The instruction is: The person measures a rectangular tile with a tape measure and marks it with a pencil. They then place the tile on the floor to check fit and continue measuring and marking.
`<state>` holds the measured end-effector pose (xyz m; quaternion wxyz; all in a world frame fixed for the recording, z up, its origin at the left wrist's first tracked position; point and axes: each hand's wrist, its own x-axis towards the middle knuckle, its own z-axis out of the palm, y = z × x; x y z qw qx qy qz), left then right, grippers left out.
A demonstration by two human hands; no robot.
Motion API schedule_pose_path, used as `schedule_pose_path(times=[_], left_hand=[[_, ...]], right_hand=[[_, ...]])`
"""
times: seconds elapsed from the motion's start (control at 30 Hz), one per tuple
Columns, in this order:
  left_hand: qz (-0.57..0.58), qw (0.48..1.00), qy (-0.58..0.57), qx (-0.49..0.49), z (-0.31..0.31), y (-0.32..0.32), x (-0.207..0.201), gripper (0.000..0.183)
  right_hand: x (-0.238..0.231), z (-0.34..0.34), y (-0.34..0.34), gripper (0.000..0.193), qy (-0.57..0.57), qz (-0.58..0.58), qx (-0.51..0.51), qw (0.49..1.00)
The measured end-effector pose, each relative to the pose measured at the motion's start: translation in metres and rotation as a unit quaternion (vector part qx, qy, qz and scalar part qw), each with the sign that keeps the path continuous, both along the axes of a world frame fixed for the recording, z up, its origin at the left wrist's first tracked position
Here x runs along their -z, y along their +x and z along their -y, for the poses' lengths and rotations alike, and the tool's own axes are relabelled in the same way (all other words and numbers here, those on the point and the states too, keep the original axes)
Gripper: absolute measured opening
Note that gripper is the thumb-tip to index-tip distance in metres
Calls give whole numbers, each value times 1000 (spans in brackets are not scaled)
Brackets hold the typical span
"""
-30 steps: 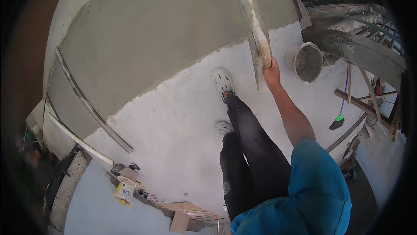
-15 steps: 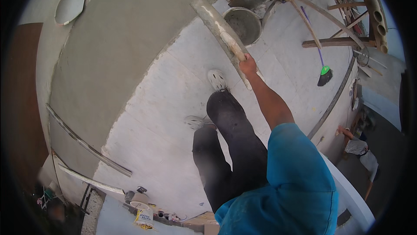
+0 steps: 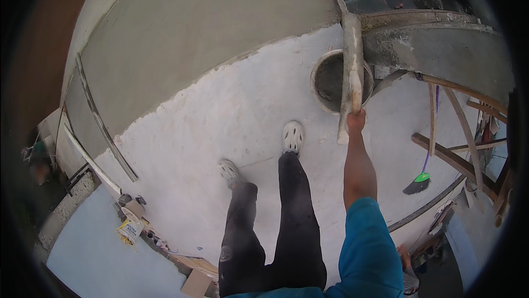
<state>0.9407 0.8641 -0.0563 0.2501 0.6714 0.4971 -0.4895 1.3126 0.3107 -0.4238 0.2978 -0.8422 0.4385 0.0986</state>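
Right hand (image 3: 356, 122): fingers clamped around the near end of the handle (image 3: 356, 93), probably because it gives a round grip clear of the board.
Left hand: out of view, so its fingers cannot be told.
Long board (image 3: 351, 39): hangs lengthwise from the right hand, across the bucket's mouth as seen; contact unclear.
Bucket (image 3: 314, 86): upright on the pale floor (image 3: 248, 99), seemingly within easy reach.
Grey coat (image 3: 209, 28): beyond the shoes (image 3: 292, 136).

A pale floor (image 3: 182, 138) is spreading across the centre, while a brown surface (image 3: 47, 50) is filling the far upper left.
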Motion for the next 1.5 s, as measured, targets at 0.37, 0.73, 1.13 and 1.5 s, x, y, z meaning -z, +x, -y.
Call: schedule_pose_path(times=[0.37,0.73,1.13,1.5], left_hand=[[-100,993,-20,54,-2,-114,-60,27],[-18,947,-17,321,-119,-245,-21,23],[417,895,7,157,-215,11,-47,38],[364,828,-84,419,-60,-30,-55,36]], right_hand=[[-111,-64,-35,47,-164,83,-230,956],[-289,-156,-389,26,130,-83,-251,956],[-442,-264,-594,64,296,-241,92,920],[-451,-268,-696,62,343,-141,-24,928]])
